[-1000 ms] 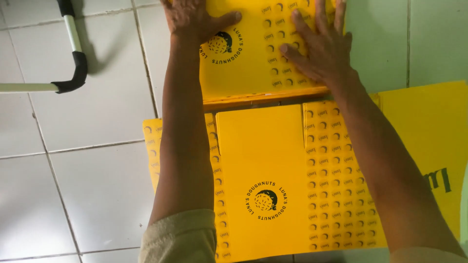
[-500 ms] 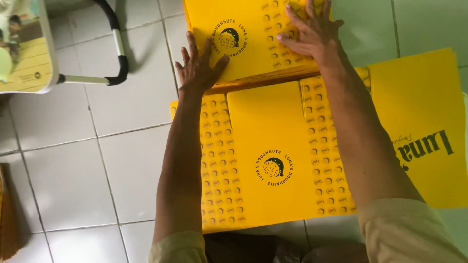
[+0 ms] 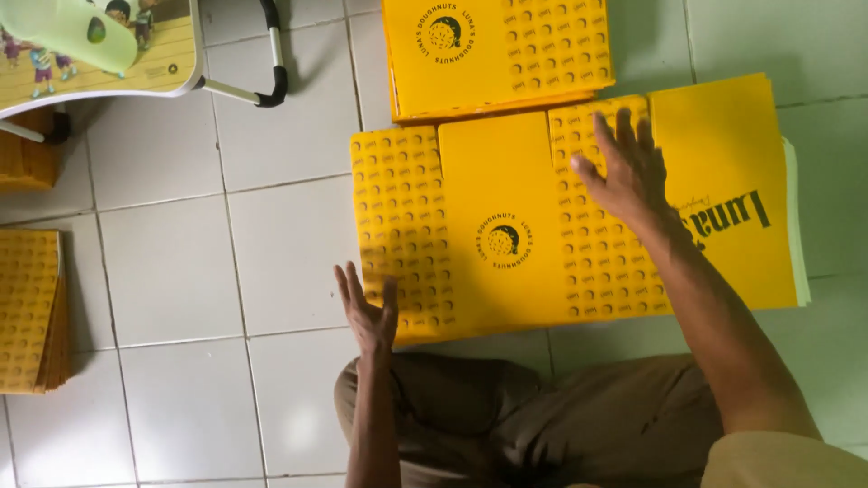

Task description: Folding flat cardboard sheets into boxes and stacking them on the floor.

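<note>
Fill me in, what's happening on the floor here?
A person sits on the tiled floor over a flat yellow printed cardboard sheet. The right hand lies open, palm down, on the sheet's dotted panel; the left hand is open at its near left corner. A folded yellow piece lies just beyond the sheet, and another stack of yellow sheets sits far left.

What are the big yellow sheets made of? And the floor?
The yellow sheets look like thin printed cardboard: flat, matte, stacked in layers with crease lines, lying under the right hand. The floor seems to be glazed ceramic tile: pale, slightly shiny squares with grout lines.
</note>
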